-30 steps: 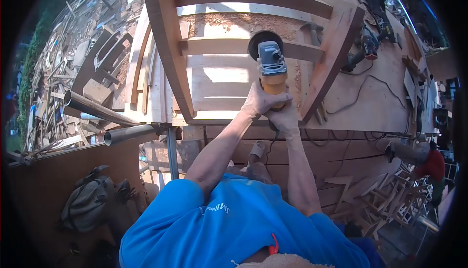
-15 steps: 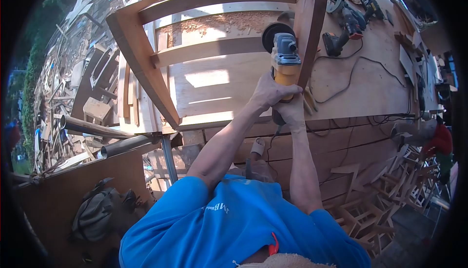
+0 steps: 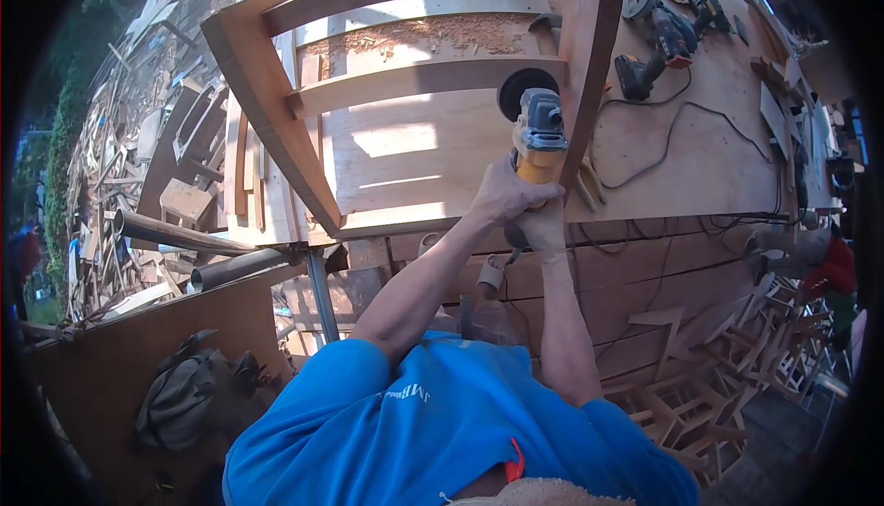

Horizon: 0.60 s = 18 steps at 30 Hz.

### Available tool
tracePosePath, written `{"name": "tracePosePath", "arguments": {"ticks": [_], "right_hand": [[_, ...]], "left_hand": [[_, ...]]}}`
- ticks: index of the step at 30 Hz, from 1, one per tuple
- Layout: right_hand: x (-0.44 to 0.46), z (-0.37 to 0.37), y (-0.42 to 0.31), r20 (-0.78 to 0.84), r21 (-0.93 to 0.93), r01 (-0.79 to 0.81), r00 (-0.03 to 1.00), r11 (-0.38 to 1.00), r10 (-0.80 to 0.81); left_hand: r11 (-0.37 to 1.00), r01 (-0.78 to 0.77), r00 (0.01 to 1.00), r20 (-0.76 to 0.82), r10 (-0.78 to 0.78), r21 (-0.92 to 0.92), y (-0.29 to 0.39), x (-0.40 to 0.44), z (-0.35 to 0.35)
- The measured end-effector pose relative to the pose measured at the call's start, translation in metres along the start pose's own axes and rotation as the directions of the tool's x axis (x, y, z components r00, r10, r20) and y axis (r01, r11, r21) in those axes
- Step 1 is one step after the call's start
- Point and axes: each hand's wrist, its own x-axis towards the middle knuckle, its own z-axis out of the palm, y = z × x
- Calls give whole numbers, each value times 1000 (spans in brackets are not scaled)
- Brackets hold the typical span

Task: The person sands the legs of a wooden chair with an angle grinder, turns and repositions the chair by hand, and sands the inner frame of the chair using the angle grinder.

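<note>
Both of my hands are wrapped round a yellow and grey angle grinder [image 3: 539,133]. My left hand [image 3: 506,190] grips its body from the left, and my right hand [image 3: 541,227] holds the rear end, nearer to me. The grinder's round dark disc [image 3: 523,92] is over the middle rail [image 3: 405,84] of a wooden frame, close to the frame's right leg [image 3: 589,55]. Whether the disc touches the wood, I cannot tell. The frame's left leg [image 3: 272,119] slants across the workbench [image 3: 387,174].
Power tools [image 3: 658,50] and a looping cable [image 3: 677,128] lie on the bench's right side. A hammer [image 3: 546,27] rests behind the rail. Metal pipes [image 3: 239,268] jut out at the left. A person in red [image 3: 829,269] is at the far right.
The grinder and both my hands have moved right across the frame, from the middle of the rail to beside the right leg. The view has shifted too.
</note>
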Motion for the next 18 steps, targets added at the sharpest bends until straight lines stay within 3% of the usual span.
{"name": "tracePosePath", "arguments": {"ticks": [2, 5, 8, 11, 14, 17, 18], "right_hand": [[-3, 11, -6, 56, 37, -77, 996, 996, 74], [-5, 34, -23, 94, 10, -21, 995, 1000, 20], [-6, 60, -20, 87, -33, 59, 995, 998, -56], [-12, 86, -30, 161, -16, 13, 987, 1000, -10], [-4, 104, -15, 246, -207, 159, 963, 965, -106], [-2, 126, -11, 249, -490, 54, 965, 870, 80], [-2, 136, -16, 265, -355, 87, 964, 931, 11]], "left_hand": [[1000, 17, 1000, -6, -17, 24, -4, -5, -13], [995, -39, 998, -56, 34, -94, -8, -17, -34], [991, -88, 995, -49, 84, -97, -22, -21, -62], [997, -56, 996, -73, 53, -48, -26, -35, -87], [978, -133, 987, -108, 117, -161, -24, -50, -115], [946, -201, 969, -197, 152, -256, -31, -55, -135], [930, -211, 967, -200, 155, -300, -34, -58, -140]]}}
